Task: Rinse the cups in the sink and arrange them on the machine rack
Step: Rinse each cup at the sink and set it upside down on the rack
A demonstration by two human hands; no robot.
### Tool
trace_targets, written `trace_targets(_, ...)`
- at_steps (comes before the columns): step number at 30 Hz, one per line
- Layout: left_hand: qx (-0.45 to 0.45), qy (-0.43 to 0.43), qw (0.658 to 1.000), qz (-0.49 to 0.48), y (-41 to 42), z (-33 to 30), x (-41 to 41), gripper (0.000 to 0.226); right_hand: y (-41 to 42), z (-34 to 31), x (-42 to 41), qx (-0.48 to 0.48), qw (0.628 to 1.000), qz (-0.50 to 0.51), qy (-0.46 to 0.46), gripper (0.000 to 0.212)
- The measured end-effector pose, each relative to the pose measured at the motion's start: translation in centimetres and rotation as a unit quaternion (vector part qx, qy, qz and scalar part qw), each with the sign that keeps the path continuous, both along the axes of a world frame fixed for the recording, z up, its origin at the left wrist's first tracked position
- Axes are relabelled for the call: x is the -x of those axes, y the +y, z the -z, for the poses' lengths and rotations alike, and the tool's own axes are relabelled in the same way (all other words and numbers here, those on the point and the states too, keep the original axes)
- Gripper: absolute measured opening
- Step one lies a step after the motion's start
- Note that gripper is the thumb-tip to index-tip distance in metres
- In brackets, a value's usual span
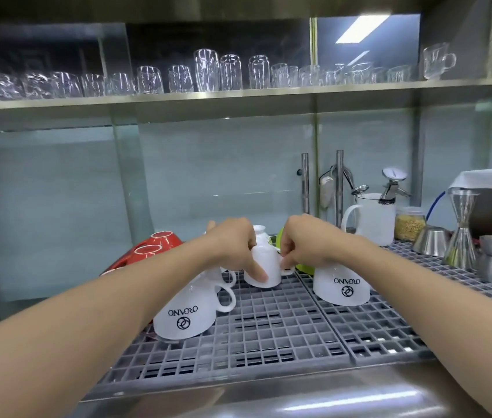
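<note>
Head view, hands: both reach forward over the grey rack (269, 333) and meet at one small white cup (264, 268).
Left hand (232, 242): fingers curled over the cup's upturned base, one finger running down its near side to the rim.
Right hand (302, 242): fingers bent, pinching at the cup's small handle on its right side.
Small white cup: smooth, glossy, upside down, rim on or just above the rack; contact is hard to tell.
Rack: plastic grid of square cells, in two panels side by side.
Left mug (184, 309): white, glossy, upside down and tilted, black logo printed inverted, handle to the right; a second white handle shows just behind it.
Right mug (341, 286): white, upside down, same logo, partly behind the right wrist.
Red cups (151, 247): glossy, upside down at the rack's far left, partly behind the left forearm.
Green cup (303, 268): mostly hidden by the right hand.
Further white cup (260, 233): behind the hands, only its top visible.
Right side: white jug (371, 218) holding tools, jar of yellow grains (409, 226), steel measuring cups (462, 233).
Shelf (238, 96): steel, lined with clear glasses (205, 70), blurred.
</note>
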State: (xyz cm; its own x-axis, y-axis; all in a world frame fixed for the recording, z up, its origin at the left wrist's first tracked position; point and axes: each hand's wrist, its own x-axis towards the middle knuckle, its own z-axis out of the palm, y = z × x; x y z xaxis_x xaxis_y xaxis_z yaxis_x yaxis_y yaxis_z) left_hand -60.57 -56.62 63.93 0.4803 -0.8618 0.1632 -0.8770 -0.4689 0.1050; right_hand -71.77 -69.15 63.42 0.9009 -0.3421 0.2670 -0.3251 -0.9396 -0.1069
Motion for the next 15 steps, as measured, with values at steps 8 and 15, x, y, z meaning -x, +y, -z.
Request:
trace_targets(8,-0.023,-0.012,1.000,0.000,-0.4,0.5,-0.2,0.047,0.0,0.1,0.2,0.036,0.999,-0.002,0.011,0.011)
trace_targets(15,0.015,-0.005,1.000,-0.001,1.1,0.2,-0.2,0.053,-0.3,-0.4,1.0,0.031,0.999,0.008,-0.022,0.014)
